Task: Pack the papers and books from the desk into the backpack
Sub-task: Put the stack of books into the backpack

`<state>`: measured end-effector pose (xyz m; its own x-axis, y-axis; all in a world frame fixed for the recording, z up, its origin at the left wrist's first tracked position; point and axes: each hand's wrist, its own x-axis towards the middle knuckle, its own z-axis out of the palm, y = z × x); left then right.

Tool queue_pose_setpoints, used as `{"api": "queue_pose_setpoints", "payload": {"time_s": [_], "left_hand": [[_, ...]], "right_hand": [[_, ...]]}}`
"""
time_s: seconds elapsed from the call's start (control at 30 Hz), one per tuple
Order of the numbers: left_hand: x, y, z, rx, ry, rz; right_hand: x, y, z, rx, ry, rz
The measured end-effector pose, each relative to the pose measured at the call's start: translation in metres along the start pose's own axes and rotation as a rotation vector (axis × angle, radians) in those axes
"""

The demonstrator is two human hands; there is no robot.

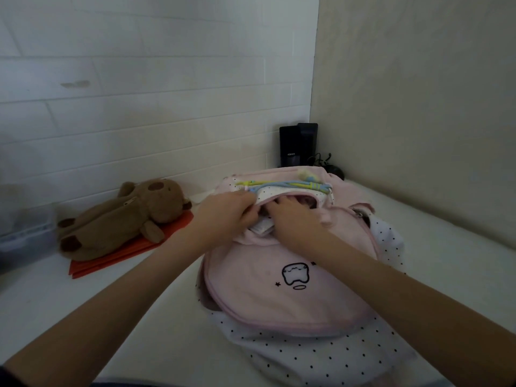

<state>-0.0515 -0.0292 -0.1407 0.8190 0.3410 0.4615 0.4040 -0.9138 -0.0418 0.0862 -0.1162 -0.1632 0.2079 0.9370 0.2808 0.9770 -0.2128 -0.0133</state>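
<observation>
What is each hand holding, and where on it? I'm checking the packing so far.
The left hand grips the backpack by the dotted rim of its opening. The right hand reaches into the opening at the white papers; its hold is hidden.

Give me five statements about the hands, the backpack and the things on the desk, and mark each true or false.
1. Both hands are at the mouth of the pink backpack. True.
2. The brown plush toy lies on the orange folder. True.
3. The left hand rests flat on the plush toy. False: it grips the backpack's opening edge.
4. The black speakers stand in the far corner, behind the backpack. True.
5. The right hand holds the orange folder. False: its fingers reach into the backpack, by white papers.
</observation>
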Motion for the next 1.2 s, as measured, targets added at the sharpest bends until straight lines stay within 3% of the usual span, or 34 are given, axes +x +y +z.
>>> {"api": "queue_pose_setpoints", "payload": {"time_s": [0.07, 0.17, 0.3, 0.5, 0.63, 0.77, 0.87, 1.03, 1.2], "left_hand": [[-0.009, -0.001, 0.011, 0.000, 0.050, -0.023], [-0.013, 0.001, 0.018, -0.037, -0.028, -0.117], [-0.014, 0.006, 0.016, -0.140, -0.073, -0.093], [-0.017, 0.012, 0.024, -0.297, -0.117, -0.151], [-0.020, 0.013, 0.024, -0.315, -0.110, -0.184], [-0.021, 0.017, 0.026, -0.368, -0.075, -0.200], [-0.020, 0.017, 0.023, -0.496, -0.066, -0.246], [-0.023, 0.001, 0.023, -0.890, -0.189, -0.363], [-0.021, -0.003, 0.022, -0.983, -0.215, -0.404]], "right_hand": [[-0.011, 0.006, 0.001, 0.008, 0.122, -0.009], [-0.017, 0.008, 0.002, -0.141, 0.234, 0.037], [-0.016, 0.008, 0.004, -0.110, 0.176, 0.102], [-0.037, 0.017, 0.003, 0.086, 0.275, 0.250], [-0.050, 0.023, 0.010, 0.009, 0.256, 0.304], [-0.044, 0.015, 0.006, -0.024, 0.129, 0.158], [-0.034, -0.006, -0.002, 0.169, 0.060, -0.024], [-0.020, -0.012, 0.000, 0.187, 0.023, -0.092], [-0.024, -0.009, 0.011, 0.322, 0.110, -0.211]]}}
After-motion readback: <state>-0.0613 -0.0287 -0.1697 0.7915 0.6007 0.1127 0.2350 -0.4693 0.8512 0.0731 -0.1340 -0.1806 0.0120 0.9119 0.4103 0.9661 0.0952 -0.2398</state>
